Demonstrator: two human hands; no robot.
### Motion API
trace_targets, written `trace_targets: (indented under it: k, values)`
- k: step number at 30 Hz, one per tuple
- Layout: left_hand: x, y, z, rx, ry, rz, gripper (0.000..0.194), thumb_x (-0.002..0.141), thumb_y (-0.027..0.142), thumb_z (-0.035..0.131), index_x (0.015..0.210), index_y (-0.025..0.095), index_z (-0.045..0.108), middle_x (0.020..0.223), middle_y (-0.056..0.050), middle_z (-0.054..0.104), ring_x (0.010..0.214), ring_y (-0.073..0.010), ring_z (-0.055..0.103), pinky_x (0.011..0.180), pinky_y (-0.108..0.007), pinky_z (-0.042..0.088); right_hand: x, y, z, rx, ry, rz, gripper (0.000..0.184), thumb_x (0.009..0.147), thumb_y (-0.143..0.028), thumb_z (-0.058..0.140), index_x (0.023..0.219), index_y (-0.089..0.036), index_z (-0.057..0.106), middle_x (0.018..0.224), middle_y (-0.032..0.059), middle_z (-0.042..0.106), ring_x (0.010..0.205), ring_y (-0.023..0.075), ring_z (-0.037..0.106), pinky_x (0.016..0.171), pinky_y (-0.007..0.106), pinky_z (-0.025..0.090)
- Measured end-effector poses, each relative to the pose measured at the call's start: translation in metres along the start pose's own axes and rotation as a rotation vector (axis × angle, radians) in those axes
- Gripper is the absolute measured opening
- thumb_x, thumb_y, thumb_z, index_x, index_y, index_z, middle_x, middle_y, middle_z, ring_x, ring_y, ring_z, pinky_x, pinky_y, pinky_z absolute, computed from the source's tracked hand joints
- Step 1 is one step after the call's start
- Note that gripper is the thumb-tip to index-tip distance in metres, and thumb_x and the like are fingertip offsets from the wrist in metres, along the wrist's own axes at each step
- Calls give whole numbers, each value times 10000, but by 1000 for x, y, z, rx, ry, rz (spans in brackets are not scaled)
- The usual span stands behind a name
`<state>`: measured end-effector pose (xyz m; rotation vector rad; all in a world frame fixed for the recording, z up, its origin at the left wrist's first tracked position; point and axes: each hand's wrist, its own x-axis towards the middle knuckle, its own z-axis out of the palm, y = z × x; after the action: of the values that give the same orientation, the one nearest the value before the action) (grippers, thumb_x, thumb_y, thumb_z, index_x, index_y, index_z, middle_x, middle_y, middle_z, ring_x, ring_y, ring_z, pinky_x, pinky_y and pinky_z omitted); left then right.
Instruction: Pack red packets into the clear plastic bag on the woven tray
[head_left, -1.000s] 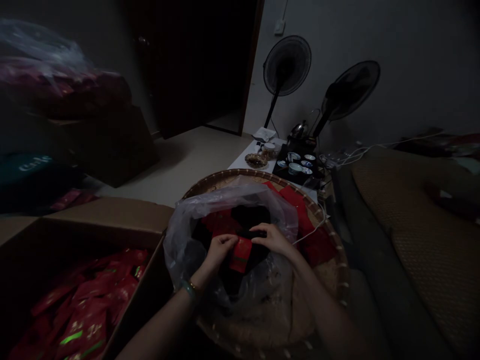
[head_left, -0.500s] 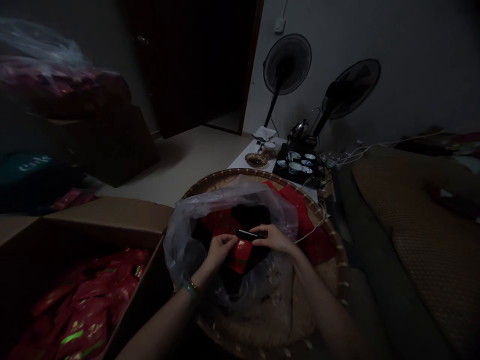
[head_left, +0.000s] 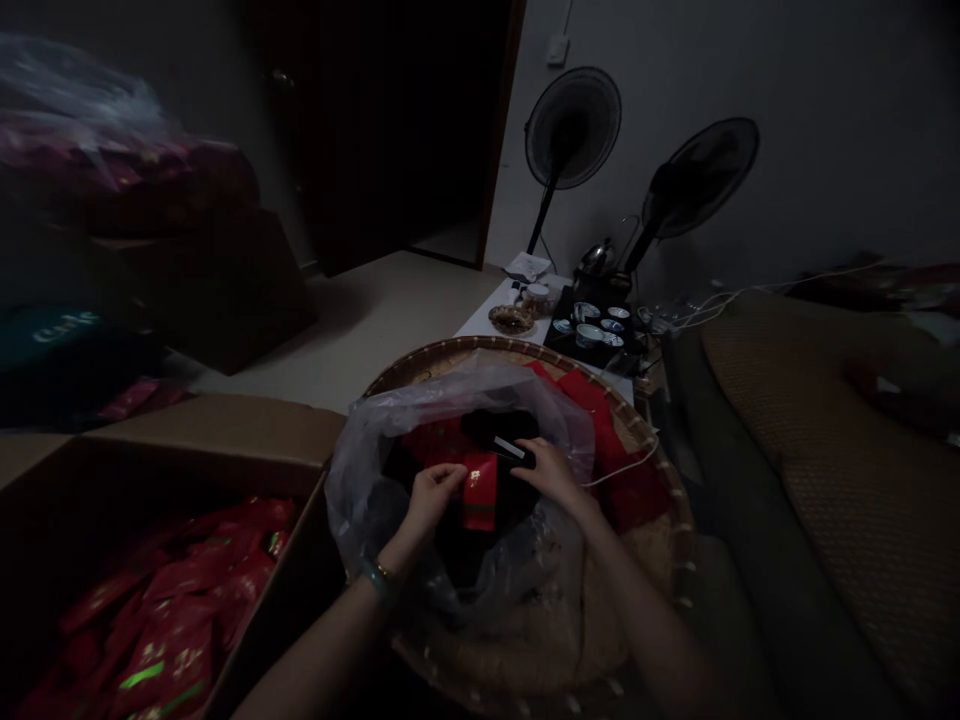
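My left hand [head_left: 435, 492] pinches the upper left corner of a small red packet [head_left: 480, 493] with gold print and a green stripe, which hangs upright. In my right hand [head_left: 553, 470] is a small black handheld sealer [head_left: 517, 450] with a pale strip along it, held apart from the packet, up and to its right. Both hands are over a clear plastic bag [head_left: 352, 470], wide at the mouth, with dark contents and more red packets [head_left: 442, 437] inside. The bag sits in a round woven bamboo tray [head_left: 615, 640].
Left of the tray stands a cardboard box [head_left: 225, 425] holding many red packets [head_left: 172, 610]. More red packets [head_left: 630, 470] lie on the tray's right side, crossed by a white cable [head_left: 626, 465]. Beyond are a tea set [head_left: 589, 335] and two fans [head_left: 574, 128].
The black sealer has come off the packet's top edge and moved up and right with my right hand. The packet hangs straighter in my left hand, which has shifted slightly left.
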<state>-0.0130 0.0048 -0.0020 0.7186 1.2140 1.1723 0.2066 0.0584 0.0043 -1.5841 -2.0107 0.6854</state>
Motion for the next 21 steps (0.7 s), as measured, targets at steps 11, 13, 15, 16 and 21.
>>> trace_targets:
  k: [11, 13, 15, 16, 21]
  values:
    - [0, -5, 1, -7, -58, -16, 367, 516, 416, 766, 676, 97, 679, 584, -16, 609, 513, -85, 515, 523, -197, 411, -4, -29, 11, 236, 65, -89, 195, 797, -340, 538, 843, -191, 656, 886, 56, 654, 858, 181, 591, 778, 303, 439]
    - [-1, -4, 1, 21, -85, -5, 365, 539, 425, 753, 674, 94, 678, 586, -19, 605, 512, -83, 510, 520, -195, 408, -7, -40, 14, 278, 45, -70, 165, 766, -332, 572, 756, -188, 651, 807, 44, 654, 796, 177, 593, 746, 292, 439]
    - [-4, 0, 2, 36, -88, -9, 384, 550, 428, 747, 740, 101, 684, 616, -26, 616, 524, -90, 517, 526, -202, 416, -10, -49, 15, 265, 53, -52, 146, 746, -315, 589, 695, -188, 641, 742, 35, 646, 756, 177, 586, 728, 292, 432]
    - [-5, 3, 3, 40, -86, -5, 402, 555, 425, 745, 796, 109, 687, 649, -32, 628, 541, -96, 525, 534, -206, 421, -12, -52, 15, 253, 58, -56, 145, 743, -309, 590, 677, -189, 637, 724, 33, 643, 748, 179, 582, 723, 293, 427]
    - [-11, 15, 5, 125, -93, 137, 321, 598, 408, 710, 725, 114, 700, 658, -27, 637, 570, -98, 506, 542, -196, 386, -19, -63, 20, 293, 40, -91, 174, 739, -313, 581, 629, -183, 616, 678, 26, 639, 714, 177, 576, 693, 289, 425]
